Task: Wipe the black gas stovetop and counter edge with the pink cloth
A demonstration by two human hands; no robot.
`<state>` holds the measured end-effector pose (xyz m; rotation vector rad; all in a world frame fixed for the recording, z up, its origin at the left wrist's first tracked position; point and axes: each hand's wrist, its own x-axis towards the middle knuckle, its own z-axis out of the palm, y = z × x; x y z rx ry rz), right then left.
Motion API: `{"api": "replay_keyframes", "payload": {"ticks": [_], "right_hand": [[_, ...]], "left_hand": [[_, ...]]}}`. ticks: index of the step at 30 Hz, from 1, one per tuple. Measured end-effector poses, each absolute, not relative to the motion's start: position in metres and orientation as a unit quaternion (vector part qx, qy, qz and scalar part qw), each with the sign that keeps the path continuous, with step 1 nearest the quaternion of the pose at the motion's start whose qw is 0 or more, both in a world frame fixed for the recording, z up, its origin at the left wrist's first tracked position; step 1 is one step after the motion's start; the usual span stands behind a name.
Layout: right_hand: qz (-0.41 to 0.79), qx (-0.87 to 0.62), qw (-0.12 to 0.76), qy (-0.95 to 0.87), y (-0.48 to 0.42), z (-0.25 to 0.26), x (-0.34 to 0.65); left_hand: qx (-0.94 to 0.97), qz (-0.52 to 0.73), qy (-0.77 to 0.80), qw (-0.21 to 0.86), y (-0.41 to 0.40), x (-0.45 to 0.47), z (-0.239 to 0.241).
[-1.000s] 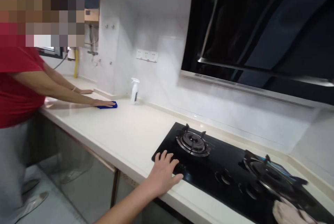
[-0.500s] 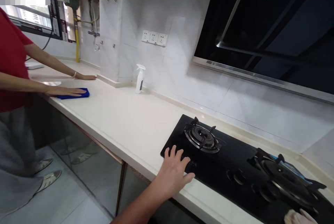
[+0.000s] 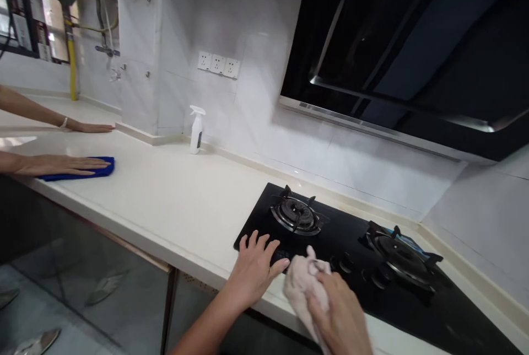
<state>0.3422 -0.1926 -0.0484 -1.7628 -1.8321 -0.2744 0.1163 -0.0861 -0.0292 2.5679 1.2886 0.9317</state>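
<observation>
My left hand point(image 3: 258, 269) rests with fingers spread at the front left corner of the black gas stove point(image 3: 330, 245). My right hand point(image 3: 341, 311) is closed around a pale, bunched-up cloth point(image 3: 303, 283), just right of my left hand, over the stove's front edge. Part of the cloth hangs past the counter edge. Behind my hands is the left burner point(image 3: 298, 216). The right burner point(image 3: 400, 258) lies farther right, and the control knobs point(image 3: 343, 262) sit between them near the cloth.
A white spray bottle point(image 3: 197, 130) stands by the wall. At the left, another person's hand point(image 3: 61, 165) presses a blue cloth point(image 3: 103, 167) on the white counter point(image 3: 165, 189); their other hand point(image 3: 93, 127) lies flat. A black range hood point(image 3: 397, 57) overhangs the stove.
My right hand with the pale cloth has come from the lower right corner to beside my left hand. My left hand stays by the stove corner. The view has turned right.
</observation>
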Motion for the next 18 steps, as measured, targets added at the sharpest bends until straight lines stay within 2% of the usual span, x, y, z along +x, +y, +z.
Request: {"api": "replay_keyframes", "payload": {"ticks": [5, 11, 18], "right_hand": [[-0.141, -0.619, 0.297, -0.713, -0.175, -0.035, 0.297], [-0.040, -0.617, 0.317, -0.719, -0.195, -0.033, 0.317], [0.119, -0.649, 0.430, -0.616, -0.244, -0.021, 0.358]], "left_hand": [[0.846, 0.306, 0.433, 0.057, -0.079, 0.114, -0.030], [0.848, 0.310, 0.429, 0.032, -0.076, 0.112, -0.027], [0.853, 0.276, 0.443, 0.009, -0.073, 0.114, -0.023]]}}
